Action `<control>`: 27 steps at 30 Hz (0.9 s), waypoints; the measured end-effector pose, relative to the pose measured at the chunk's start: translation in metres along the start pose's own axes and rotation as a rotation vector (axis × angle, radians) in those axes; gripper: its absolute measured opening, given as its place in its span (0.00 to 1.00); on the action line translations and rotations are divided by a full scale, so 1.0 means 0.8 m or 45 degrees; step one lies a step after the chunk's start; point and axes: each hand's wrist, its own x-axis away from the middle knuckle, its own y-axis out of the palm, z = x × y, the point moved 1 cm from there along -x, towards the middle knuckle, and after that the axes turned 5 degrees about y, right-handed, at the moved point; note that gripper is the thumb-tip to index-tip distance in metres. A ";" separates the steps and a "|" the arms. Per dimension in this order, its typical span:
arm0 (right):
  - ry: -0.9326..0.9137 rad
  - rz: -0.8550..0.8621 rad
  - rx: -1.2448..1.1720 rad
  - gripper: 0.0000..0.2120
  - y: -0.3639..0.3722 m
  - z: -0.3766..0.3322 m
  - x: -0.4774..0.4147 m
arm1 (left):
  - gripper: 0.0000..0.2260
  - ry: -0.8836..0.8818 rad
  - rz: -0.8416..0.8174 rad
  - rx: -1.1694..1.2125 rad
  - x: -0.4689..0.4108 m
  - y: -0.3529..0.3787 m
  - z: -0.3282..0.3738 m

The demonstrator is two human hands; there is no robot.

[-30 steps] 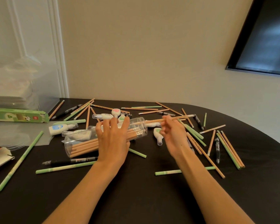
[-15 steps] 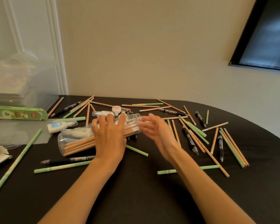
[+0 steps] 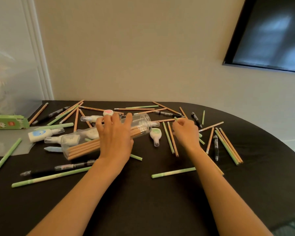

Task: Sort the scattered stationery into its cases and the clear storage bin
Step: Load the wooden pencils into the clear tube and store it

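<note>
- Clear plastic tube [image 3: 109, 133]: cylindrical, lying on its side on matte black table [image 3: 143, 201], holding wooden pencils [image 3: 85, 147].
- Left hand [image 3: 115, 138]: fingers spread, pressing on the tube.
- Right hand [image 3: 186, 132]: fingers curled, pinching a thin green pencil [image 3: 175, 118] near the tube mouth.
- Loose pencils, pens scattered around.

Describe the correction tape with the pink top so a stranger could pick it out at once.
Start at the clear tube of pencils lying under the left hand. Look just past its fingertips, toward the wall: the pink-topped correction tape lies there. The other dispensers nearby show green or blue, not pink.
</note>
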 end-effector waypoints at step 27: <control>0.174 -0.121 0.417 0.11 -0.047 0.053 -0.047 | 0.30 0.060 -0.004 0.058 -0.006 0.025 0.037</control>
